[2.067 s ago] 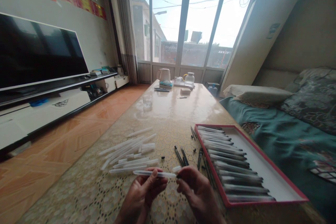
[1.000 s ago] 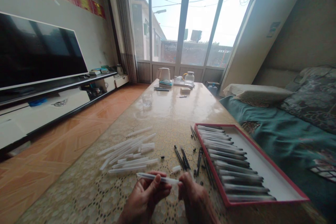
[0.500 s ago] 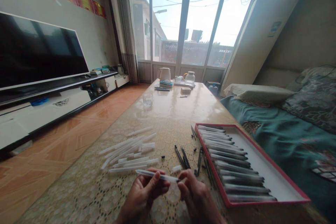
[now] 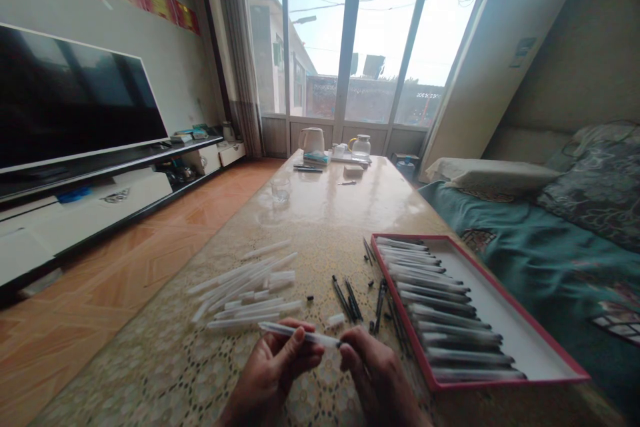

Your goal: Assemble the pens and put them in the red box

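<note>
A white translucent pen [image 4: 323, 338] with a dark end lies level across my two hands, above the patterned tablecloth. My left hand [image 4: 275, 367] is closed on its barrel, thumb on top. At the dark end, my right hand [image 4: 377, 367] pinches with thumb and forefinger; the small part there is partly hidden. Beyond my left hand lie several white pen barrels [image 4: 245, 283] and white caps [image 4: 281, 278]. Thin black refills [image 4: 347, 300] and small black plugs [image 4: 310, 298] are scattered beyond my right hand. A short white cap [image 4: 335, 320] sits just past the pen.
To the right, a red-rimmed box [image 4: 510, 313] holds a row of pens [image 4: 445, 312]. Farther up the table stand a drinking glass [image 4: 281, 190], a kettle [image 4: 313, 140] and a glass jug [image 4: 361, 147]. A sofa [image 4: 525, 260] runs along the right side.
The pen and both hands stay almost in place; the right fingers have shifted very slightly at its dark end. The loose parts and the box have not moved.
</note>
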### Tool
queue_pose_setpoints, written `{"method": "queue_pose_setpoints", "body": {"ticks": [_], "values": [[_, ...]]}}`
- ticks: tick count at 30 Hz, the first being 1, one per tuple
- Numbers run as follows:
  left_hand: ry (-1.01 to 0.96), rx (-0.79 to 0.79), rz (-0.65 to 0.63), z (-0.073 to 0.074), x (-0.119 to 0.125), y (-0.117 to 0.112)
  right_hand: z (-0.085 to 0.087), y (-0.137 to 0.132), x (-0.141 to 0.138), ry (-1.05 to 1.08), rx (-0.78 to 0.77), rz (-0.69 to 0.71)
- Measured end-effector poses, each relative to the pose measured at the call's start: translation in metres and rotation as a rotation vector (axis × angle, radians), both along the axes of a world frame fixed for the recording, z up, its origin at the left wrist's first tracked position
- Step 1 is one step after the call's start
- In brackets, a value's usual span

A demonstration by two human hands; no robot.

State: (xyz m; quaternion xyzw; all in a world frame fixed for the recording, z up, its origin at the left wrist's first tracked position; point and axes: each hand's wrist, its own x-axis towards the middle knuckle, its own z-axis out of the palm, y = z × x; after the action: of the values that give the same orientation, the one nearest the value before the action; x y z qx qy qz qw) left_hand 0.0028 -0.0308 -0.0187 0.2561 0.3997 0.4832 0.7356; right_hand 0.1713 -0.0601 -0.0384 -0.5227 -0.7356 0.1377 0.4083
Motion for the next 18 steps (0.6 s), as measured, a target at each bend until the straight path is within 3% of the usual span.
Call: {"method": "queue_pose_setpoints", "body": {"ticks": [12,18], "values": [[0.082,0.102,-0.016,0.0012,0.0016,-0.0020,0.0027,0.0003,-0.0012,0.419,-0.417,0.092],[0.055,0.034,0.009,-0.0017,0.0019,-0.0011,0.0040,-0.0001,-0.0036,0.515,-0.339,0.078]]}}
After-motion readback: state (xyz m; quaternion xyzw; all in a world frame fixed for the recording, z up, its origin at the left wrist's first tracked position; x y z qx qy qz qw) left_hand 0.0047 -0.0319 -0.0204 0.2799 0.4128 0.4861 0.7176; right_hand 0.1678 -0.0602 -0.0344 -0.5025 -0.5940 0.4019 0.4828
